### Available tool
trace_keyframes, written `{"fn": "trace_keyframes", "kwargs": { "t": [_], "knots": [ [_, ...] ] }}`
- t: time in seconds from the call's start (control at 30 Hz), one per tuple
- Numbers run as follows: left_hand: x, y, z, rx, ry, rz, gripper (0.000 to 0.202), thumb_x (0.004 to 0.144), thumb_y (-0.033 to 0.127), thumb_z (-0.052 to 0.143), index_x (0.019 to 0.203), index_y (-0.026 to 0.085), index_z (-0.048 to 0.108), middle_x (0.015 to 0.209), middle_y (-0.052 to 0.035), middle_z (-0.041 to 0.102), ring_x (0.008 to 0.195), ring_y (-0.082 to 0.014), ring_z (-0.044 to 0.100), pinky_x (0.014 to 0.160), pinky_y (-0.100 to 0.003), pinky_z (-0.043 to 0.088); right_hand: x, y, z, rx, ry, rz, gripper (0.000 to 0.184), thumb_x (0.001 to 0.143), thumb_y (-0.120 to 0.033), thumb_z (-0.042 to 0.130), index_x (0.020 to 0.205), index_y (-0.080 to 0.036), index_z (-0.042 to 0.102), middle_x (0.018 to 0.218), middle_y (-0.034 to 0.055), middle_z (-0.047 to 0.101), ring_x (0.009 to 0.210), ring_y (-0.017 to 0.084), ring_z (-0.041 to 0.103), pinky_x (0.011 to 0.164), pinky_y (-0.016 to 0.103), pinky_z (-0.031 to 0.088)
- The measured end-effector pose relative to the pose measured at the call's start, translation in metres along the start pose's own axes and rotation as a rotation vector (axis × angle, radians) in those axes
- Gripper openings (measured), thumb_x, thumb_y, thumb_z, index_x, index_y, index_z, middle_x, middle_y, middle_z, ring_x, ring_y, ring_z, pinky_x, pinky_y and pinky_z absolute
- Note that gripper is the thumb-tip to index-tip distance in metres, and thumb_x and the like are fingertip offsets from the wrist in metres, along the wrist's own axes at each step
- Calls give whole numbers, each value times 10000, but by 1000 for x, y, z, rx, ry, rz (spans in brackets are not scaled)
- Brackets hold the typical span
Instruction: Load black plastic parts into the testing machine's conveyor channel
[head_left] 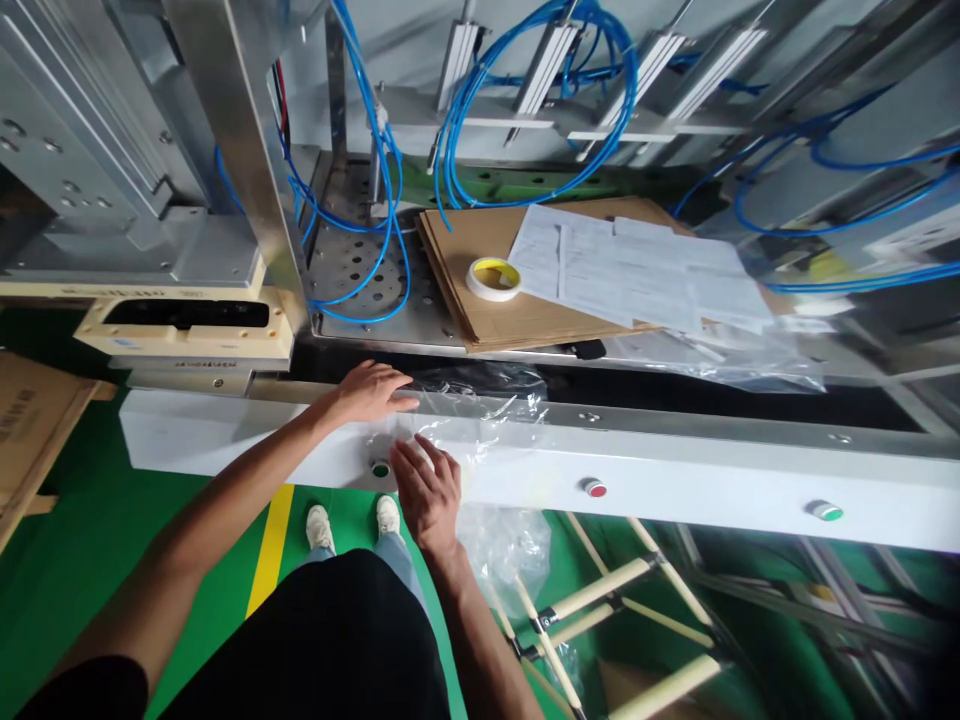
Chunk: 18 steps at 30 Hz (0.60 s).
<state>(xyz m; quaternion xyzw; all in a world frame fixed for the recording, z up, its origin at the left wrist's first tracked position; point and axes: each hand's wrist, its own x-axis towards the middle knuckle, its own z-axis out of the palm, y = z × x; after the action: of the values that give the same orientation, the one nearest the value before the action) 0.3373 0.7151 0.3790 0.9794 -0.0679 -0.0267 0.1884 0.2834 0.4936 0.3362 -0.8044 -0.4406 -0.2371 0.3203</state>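
Note:
A crumpled clear plastic bag (495, 415) lies over the white beam, and a lower part of it hangs down the front. My left hand (369, 390) rests at the top edge of the beam, fingers stretched out and apart, touching the left end of the film. In front of the beam, my right hand (429, 492) has its fingers bent and drawn together on the film; their tips are partly hidden. Just left of those fingers is a dark green push button (381, 468) on the beam's face.
The white beam (675, 470) carries a red button (596, 488) and another green button (828, 511). Behind it lie cardboard sheets (480, 320), papers (637, 265) and a tape roll (493, 279). Blue hoses (450, 150) hang above. A tube frame (600, 590) stands below right.

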Motion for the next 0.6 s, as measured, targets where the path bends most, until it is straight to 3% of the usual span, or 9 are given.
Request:
{"fn": "trace_keyframes", "kwargs": {
  "t": [0.13, 0.2, 0.27, 0.37, 0.43, 0.6],
  "knots": [
    [0, -2, -5, -21, -4, 33, 493, 1056, 553, 612, 1388, 194, 674, 1417, -111, 711, 1353, -300, 645, 1153, -477, 472, 0, 8, -14, 49, 100, 82, 340, 990, -120, 631, 1313, -206, 699, 1164, 98, 815, 1123, 206, 754, 908, 349, 606],
    [0, -4, -7, -30, -3, 58, 492, 1055, 554, 615, 1379, 190, 678, 1414, -111, 713, 1348, -305, 648, 1153, -484, 475, 5, 26, -26, -72, 222, 221, 329, 998, -128, 623, 1310, -194, 705, 1107, 101, 816, 908, 176, 758, 768, 306, 596],
    [1, -6, -7, -36, 0, 85, 484, 1051, 549, 625, 1370, 190, 686, 1414, -115, 712, 1340, -300, 653, 1152, -475, 481, 10, 49, -39, -267, 282, 294, 291, 985, -185, 680, 1271, -204, 733, 1046, 90, 813, 814, 178, 714, 729, 319, 555],
    [3, -8, -6, -43, 8, 111, 477, 1041, 532, 648, 1376, 194, 683, 1422, -115, 708, 1347, -289, 652, 1160, -455, 484, 8, 78, -52, -494, 220, 303, 379, 962, -392, 741, 1292, -205, 733, 1179, 142, 783, 985, 271, 685, 846, 418, 519],
    [3, -9, -5, -46, 18, 112, 488, 1033, 523, 664, 1385, 185, 678, 1430, -121, 703, 1354, -297, 648, 1157, -454, 491, -1, 85, -56, -533, 197, 338, 493, 953, -497, 732, 1334, -186, 704, 1261, 177, 749, 1093, 321, 653, 892, 462, 497],
    [4, -12, -3, -60, 37, 104, 503, 1009, 496, 711, 1392, 172, 680, 1415, -137, 710, 1337, -289, 666, 1156, -423, 510, -27, 86, -63, -415, 277, 386, 314, 970, -438, 707, 1174, -199, 725, 1135, 134, 743, 1050, 291, 655, 926, 473, 486]
  ]
}}
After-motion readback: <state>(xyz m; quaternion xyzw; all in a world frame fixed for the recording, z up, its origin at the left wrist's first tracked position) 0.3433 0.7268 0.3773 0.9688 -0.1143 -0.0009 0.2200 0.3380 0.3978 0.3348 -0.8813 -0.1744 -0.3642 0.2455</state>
